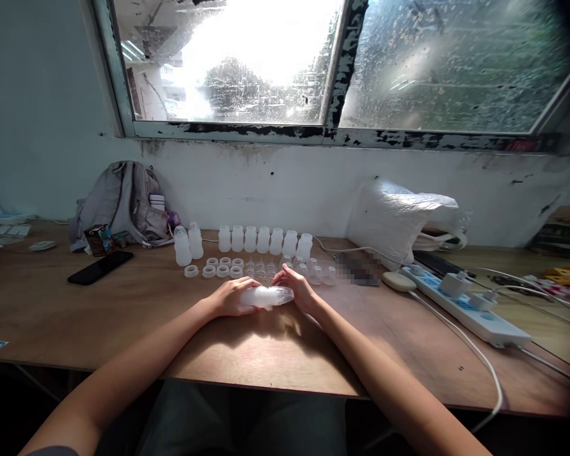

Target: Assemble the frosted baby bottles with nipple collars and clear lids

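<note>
Above the wooden table [137, 316], a translucent white bottle [266, 296] lies sideways between my hands. My left hand [231, 297] is wrapped round its left end. My right hand [297, 288] is at the clear-capped right end, thumb and fingers curved around it; the fingertips are partly hidden. Behind them stands a row of several open white bottles [264, 240]. Two capped bottles [183, 246] stand to the left of that row. White rings [223, 271], clear nipples [261, 269] and clear caps [315, 273] are laid out in front of the row.
A black phone [100, 268], a small dark box [99, 240] and a grey backpack [126, 202] are on the left. At right are a white plastic bag [389, 218], a power strip [475, 310] with cables and a round white device [398, 282]. A wall with a window stands behind.
</note>
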The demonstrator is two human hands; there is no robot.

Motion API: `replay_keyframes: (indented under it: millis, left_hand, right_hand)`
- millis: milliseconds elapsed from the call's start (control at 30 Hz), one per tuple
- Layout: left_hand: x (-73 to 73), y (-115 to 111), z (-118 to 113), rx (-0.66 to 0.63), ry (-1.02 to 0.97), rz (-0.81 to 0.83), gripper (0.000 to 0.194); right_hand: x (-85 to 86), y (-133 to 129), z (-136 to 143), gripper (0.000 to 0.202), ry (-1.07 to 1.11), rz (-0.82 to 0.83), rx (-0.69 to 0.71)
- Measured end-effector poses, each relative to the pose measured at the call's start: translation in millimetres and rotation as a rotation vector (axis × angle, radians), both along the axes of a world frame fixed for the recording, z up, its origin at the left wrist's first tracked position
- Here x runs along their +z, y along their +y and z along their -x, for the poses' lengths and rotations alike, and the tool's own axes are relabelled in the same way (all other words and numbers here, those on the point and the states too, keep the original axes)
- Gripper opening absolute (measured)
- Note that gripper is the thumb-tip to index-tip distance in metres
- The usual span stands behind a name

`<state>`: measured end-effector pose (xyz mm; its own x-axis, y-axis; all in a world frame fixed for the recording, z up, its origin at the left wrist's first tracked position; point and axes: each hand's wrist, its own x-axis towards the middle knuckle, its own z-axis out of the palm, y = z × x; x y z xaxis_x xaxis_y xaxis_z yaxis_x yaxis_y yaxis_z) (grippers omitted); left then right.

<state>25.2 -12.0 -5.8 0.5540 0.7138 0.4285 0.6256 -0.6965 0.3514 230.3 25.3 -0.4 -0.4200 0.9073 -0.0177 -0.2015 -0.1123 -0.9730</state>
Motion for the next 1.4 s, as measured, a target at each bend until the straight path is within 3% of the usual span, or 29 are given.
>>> replay_keyframes:
  millis: [167, 333, 1100, 1400]
  left_hand:
    - [-6.6, 4.1, 0.3, -0.028, -0.002, 0.013, 0.051]
    - [-2.2, -0.6, -2.1, -0.059, 0.011, -0.01, 0.049]
    - [10.0, -17.0, -10.3, -0.006, 0.014, 0.015, 0.048]
    - [2.6, -13.4, -9.6, 0.061, 0.051, -0.036, 0.053]
  right_hand:
    - [-10.2, -5.5, 8.4, 0.048, 0.056, 0.011, 0.142]
    - [-14.3, -10.1, 6.4, 0.043, 0.039, -0.039, 0.206]
    - [-12.3, -15.6, 9.3, 0.043, 0.041, 0.032, 0.152]
    - [-12.8, -6.8, 8.7, 0.045, 0.058, -0.078, 0.07]
